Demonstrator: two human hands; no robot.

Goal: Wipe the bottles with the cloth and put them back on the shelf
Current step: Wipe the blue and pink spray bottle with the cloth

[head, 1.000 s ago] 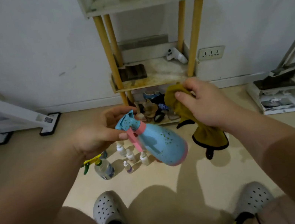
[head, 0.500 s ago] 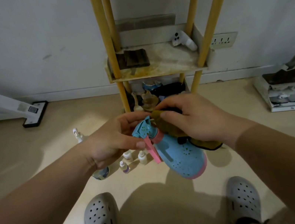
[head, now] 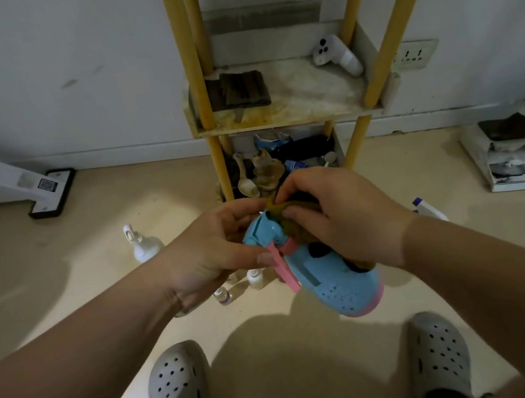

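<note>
Both hands [head: 214,252] [head: 344,219] curled around bottle [head: 333,277], cloth [head: 291,214].

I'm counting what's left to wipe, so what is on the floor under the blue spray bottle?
At least two small bottles stand on the floor beneath the spray bottle. The left hand and the bottle cover whatever else stands there.

A home corner; cluttered shelf [head: 289,118], wall socket [head: 414,54]

Single head-worn wide-angle view.
Looking forward and down, close above left hand [head: 208,255] and right hand [head: 348,219], toward floor [head: 84,263], shelf [head: 307,101] and wall [head: 57,59] beyond.
</note>
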